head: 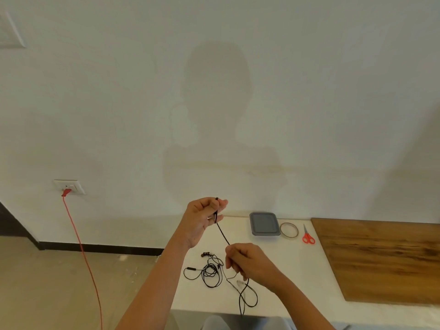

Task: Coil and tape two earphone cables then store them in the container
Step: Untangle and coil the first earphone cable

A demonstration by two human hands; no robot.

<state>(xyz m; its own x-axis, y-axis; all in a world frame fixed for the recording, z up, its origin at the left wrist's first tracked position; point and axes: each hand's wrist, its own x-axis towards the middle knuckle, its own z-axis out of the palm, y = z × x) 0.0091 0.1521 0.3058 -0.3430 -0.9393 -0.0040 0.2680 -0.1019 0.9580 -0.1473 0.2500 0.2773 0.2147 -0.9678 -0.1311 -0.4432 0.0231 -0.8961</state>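
Head view: the left hand (204, 220) is raised above the white bench (309, 263), its thumb and curled fingers pinching the upper end of a black earphone cable (223, 234). The right hand (247, 263), lower and nearer, grips the same cable in a closed fist. Between the two hands the cable is pulled straight, its long axis slanting from upper left down to lower right; below the right hand it hangs in a slack loop past the bench's front edge. There are two cables: the second earphone cable (209, 270) lies loosely tangled on the bench just left of the right hand. At the far edge stand one lidded grey container (264, 223), one tape roll (289, 231) and one pair of red scissors (308, 235).
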